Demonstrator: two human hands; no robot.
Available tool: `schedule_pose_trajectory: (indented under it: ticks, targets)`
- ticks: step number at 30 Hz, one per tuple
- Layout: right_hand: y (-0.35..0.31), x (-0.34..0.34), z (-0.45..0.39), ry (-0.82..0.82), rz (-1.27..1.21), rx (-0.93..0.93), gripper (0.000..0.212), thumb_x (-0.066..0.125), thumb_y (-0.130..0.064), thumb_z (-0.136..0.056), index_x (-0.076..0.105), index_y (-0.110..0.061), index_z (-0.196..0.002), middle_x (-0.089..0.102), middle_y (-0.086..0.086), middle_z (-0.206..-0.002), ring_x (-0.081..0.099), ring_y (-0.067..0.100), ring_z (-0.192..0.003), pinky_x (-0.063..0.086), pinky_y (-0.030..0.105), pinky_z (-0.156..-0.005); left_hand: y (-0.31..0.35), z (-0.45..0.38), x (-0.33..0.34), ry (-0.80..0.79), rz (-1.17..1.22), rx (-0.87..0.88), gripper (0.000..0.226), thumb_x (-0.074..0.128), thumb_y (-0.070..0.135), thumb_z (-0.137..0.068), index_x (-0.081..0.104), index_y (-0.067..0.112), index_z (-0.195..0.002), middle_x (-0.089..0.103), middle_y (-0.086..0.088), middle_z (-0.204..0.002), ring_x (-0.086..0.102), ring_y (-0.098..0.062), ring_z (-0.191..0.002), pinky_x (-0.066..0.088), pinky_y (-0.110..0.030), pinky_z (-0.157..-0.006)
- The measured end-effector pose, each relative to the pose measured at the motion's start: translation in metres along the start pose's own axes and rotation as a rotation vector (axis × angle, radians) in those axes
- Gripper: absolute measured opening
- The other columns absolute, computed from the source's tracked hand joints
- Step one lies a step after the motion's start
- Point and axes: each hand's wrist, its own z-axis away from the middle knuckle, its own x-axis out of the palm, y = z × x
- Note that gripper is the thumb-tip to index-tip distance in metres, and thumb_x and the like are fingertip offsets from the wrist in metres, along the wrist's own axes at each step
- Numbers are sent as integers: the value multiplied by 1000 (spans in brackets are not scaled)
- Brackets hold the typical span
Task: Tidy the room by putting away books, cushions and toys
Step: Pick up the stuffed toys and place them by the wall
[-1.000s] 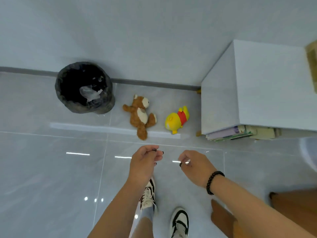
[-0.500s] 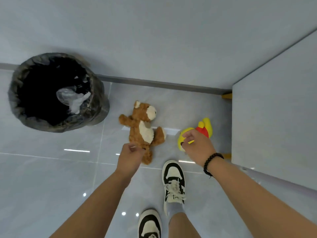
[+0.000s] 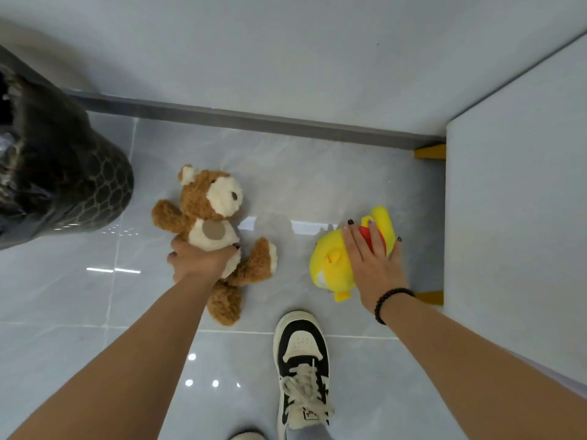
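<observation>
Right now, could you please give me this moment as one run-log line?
left hand: grips brown teddy bear | right hand: fingers laid over yellow plush toy | both toys on floor

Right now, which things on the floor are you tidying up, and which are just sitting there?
Tidying:
brown teddy bear, gripped by the left hand
yellow plush toy, under the right hand

Just sitting there:
black bin beside the teddy
white cabinet beside the yellow toy
</observation>
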Motion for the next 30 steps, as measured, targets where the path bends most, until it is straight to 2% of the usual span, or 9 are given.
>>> schedule_pose_trajectory:
  ticks: [3,5,9,12,14,16,22,26,30]
  targets:
    - [-2,-4,-16,-8,28,17,121,71,-25,-79,-28,-13,-147,-1,6,-161,-13,36,-147,10,71,-108,-11,-10,-13,-41,99,3,103,91,35,-57,33,17,-141,46,-10,-137,51,-35,-121,50,-50,-96]
    - [-5,-7,-24,20,65,29,111,69,-23,-81,-16,-11,-152,13,8,-158,-5,35,-148,9,73,-107,-12,-5,-21,-114,206,-8,97,92,32,-55,39,20,-135,54,-6,-129,56,-31,-113,53,-49,-92]
    - [-25,-29,-19,54,-83,46,88,67,-27,-82,14,-10,-149,36,7,-144,26,28,-139,9,71,-110,-14,29,-37,-266,355,-10,91,93,32,-48,47,22,-125,61,-1,-118,62,-26,-104,57,-45,-84]
    - [-42,-54,4,80,-498,204,81,73,-31,-79,25,-12,-142,39,6,-138,39,29,-130,26,62,-110,-19,72,-66,-297,388,-9,104,90,40,-34,49,24,-129,64,0,-117,64,-25,-102,58,-47,-83]
    - [-46,-81,30,179,-988,377,75,79,-26,-74,35,-11,-133,46,8,-130,48,29,-119,43,47,-98,-23,104,-93,-323,405,-5,105,90,42,-33,51,27,-129,65,0,-118,64,-25,-103,59,-47,-81]
    - [-46,-118,64,239,-1370,463,70,83,-24,-72,41,-11,-127,52,6,-120,53,22,-104,45,32,-82,-26,138,-128,-352,432,-11,104,89,43,-34,51,28,-130,66,1,-118,65,-26,-104,60,-45,-77]
    - [-45,-224,179,214,-1656,258,67,86,-24,-69,45,-20,-122,56,-8,-112,57,5,-96,46,14,-69,-15,225,-228,-438,513,67,97,87,40,-36,56,26,-127,70,0,-113,68,-26,-100,59,-39,-68]
    - [-40,-288,264,246,-1724,123,83,84,-45,-48,52,-22,-121,63,-5,-117,63,13,-104,54,27,-81,3,282,-277,-525,486,182,94,89,39,-42,55,26,-128,70,-2,-117,68,-27,-103,60,-47,-76]
    - [-29,-328,352,172,-2016,35,99,92,-57,-34,61,-19,-119,71,-2,-114,68,19,-105,57,33,-84,16,352,-325,-613,437,303,93,90,38,-45,55,25,-130,70,-2,-118,68,-27,-106,57,-55,-84]
